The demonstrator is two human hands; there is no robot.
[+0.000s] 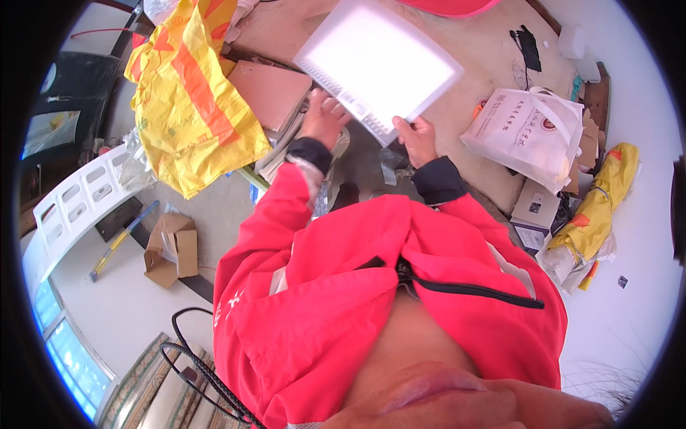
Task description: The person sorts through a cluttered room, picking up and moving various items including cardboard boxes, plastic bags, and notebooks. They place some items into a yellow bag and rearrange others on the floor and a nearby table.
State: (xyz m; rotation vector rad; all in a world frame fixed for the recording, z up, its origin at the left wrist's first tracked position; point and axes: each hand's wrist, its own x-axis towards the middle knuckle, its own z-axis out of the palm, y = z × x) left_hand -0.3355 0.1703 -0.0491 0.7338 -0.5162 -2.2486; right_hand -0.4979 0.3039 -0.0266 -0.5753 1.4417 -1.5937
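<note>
A flat, rectangular white object (378, 67) with a translucent rim is tilted in front of me. Its face is overexposed, and small dark marks run along its lower left edge. My right hand (417, 140) grips its near corner, thumb on top. My left hand (324, 119) is at the lower left edge with its fingers apart; whether they touch the edge is unclear. Beside that hand lies a pinkish-brown flat cover or box (270, 94) on a stack of papers or books. A yellow and orange plastic bag (195, 107) is left of the stack.
A white printed carry bag (528, 131) stands at the right, near a bundled yellow bag (597, 201) and cardboard boxes (536, 206). Black cloth or cable (528, 48) lies farther back. At the left are a white slotted plastic piece (80, 198) and an opened cardboard box (171, 249).
</note>
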